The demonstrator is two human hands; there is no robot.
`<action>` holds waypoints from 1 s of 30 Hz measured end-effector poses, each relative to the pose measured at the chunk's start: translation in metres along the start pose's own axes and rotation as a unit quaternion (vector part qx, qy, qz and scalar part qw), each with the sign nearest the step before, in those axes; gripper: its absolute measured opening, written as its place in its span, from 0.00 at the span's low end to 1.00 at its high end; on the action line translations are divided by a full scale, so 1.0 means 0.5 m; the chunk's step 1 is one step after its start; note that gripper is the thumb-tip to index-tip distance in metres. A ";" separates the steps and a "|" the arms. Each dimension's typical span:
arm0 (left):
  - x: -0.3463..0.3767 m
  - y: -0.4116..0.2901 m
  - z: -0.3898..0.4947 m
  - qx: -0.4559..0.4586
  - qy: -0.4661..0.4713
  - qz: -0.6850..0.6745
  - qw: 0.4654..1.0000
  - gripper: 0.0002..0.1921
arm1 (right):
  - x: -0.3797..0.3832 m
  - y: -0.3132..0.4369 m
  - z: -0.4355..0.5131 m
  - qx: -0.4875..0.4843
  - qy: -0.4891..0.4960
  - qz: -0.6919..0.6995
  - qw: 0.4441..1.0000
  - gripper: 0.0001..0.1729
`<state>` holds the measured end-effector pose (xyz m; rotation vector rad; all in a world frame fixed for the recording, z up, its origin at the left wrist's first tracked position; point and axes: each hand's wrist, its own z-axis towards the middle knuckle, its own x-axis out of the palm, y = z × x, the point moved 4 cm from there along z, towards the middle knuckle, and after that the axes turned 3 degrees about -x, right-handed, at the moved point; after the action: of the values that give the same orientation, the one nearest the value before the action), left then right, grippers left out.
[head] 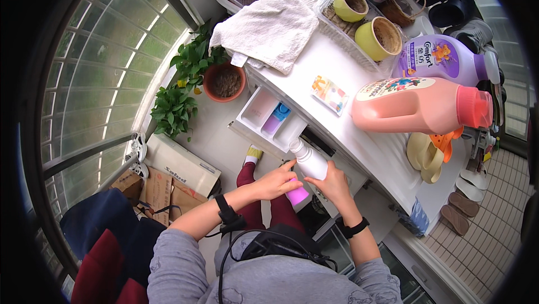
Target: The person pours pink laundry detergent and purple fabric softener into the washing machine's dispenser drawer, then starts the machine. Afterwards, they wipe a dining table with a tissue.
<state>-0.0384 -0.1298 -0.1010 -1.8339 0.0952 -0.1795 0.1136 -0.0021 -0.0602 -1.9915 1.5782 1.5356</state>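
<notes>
My right hand (334,182) grips a white plastic bottle (312,162) by its lower part. The bottle's uncapped threaded neck tilts over the front edge of a pulled-out washing machine detergent drawer (241,124). In my left hand (276,182) is a pinkish-purple cap (297,193), and its index finger points toward the bottle's neck. The drawer has three compartments. A blue insert (282,111) sits in the middle one, with purple liquid (272,124) beside it. Whether anything flows from the bottle, I cannot tell.
On the white countertop (294,80) are a white towel (269,26), a small printed packet (329,94), a pink detergent jug (404,108), a purple Comfort bottle (442,60) and yellow-green pots (378,38). A potted plant (224,81) and a box (181,165) stand on the floor at left.
</notes>
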 end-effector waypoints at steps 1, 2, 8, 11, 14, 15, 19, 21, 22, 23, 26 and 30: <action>-0.001 0.000 0.001 -0.009 0.007 -0.007 1.000 0.22 | -0.003 0.003 0.001 -0.003 0.001 -0.004 1.000 0.39; -0.003 -0.002 0.001 -0.008 0.005 0.000 1.000 0.22 | -0.005 0.005 0.003 -0.007 0.001 -0.008 1.000 0.38; -0.007 -0.010 0.004 -0.013 0.001 -0.003 1.000 0.23 | -0.012 0.012 0.013 -0.017 0.007 -0.011 1.000 0.38; -0.005 -0.010 0.006 -0.007 -0.001 -0.004 1.000 0.23 | -0.015 0.014 0.015 -0.014 0.013 -0.019 1.000 0.37; -0.002 -0.009 0.007 -0.005 -0.005 0.004 1.000 0.23 | -0.018 0.016 0.015 -0.014 0.019 -0.027 0.999 0.37; -0.002 -0.009 0.008 -0.003 -0.006 0.004 1.000 0.23 | -0.019 0.017 0.015 -0.018 0.020 -0.031 0.999 0.37; 0.000 -0.007 0.009 -0.002 -0.007 0.011 1.000 0.22 | -0.021 0.018 0.014 -0.002 0.032 -0.038 0.999 0.37; 0.000 -0.006 0.011 0.004 -0.006 0.001 1.000 0.23 | -0.022 0.018 0.014 0.006 0.033 -0.042 0.999 0.37; 0.000 -0.005 0.011 0.003 -0.006 0.008 1.000 0.23 | -0.022 0.017 0.014 0.011 0.038 -0.039 0.998 0.37; 0.001 -0.004 0.012 0.007 -0.004 0.000 1.000 0.23 | -0.022 0.016 0.014 0.016 0.043 -0.035 0.998 0.37; 0.002 -0.001 0.012 0.005 -0.003 0.001 1.000 0.23 | -0.021 0.014 0.013 0.025 0.052 -0.030 0.998 0.38; 0.003 0.000 0.010 0.001 0.000 0.006 1.000 0.23 | -0.018 0.012 0.012 0.020 0.047 -0.031 0.998 0.38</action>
<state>-0.0359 -0.1251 -0.1020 -1.8305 0.1051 -0.1706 0.1061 0.0047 -0.0531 -2.1003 1.5513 1.3959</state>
